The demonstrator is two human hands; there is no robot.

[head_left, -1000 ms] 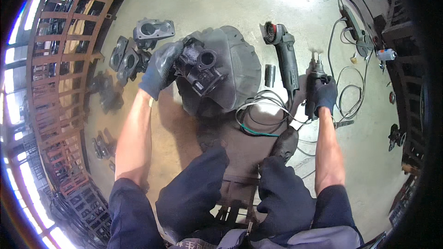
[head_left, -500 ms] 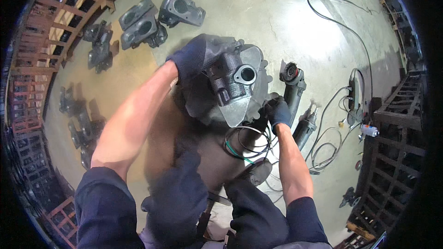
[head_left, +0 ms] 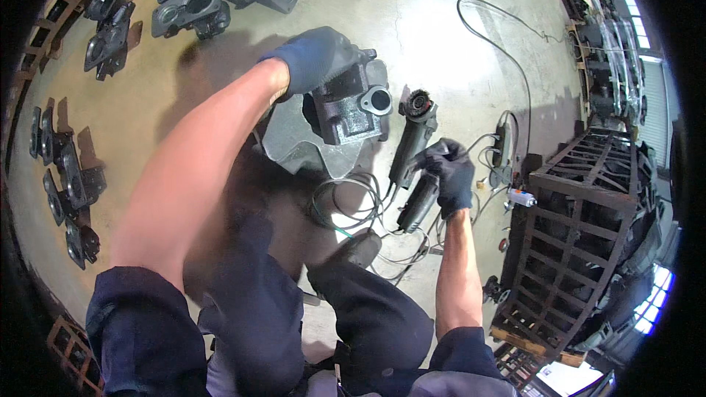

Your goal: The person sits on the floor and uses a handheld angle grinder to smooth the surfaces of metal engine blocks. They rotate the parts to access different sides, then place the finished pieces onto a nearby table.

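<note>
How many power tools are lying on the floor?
2: a grinder, right of the casting, and a second tool, partly hidden by the right hand. More may be hidden.

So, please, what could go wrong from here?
The metal casting could slip if the left hand loosens its hold. The looped cables lie near the shoe and may snag it. The angle grinder lies close to the right hand with its brush exposed; if it started, the brush might catch that hand.
</note>
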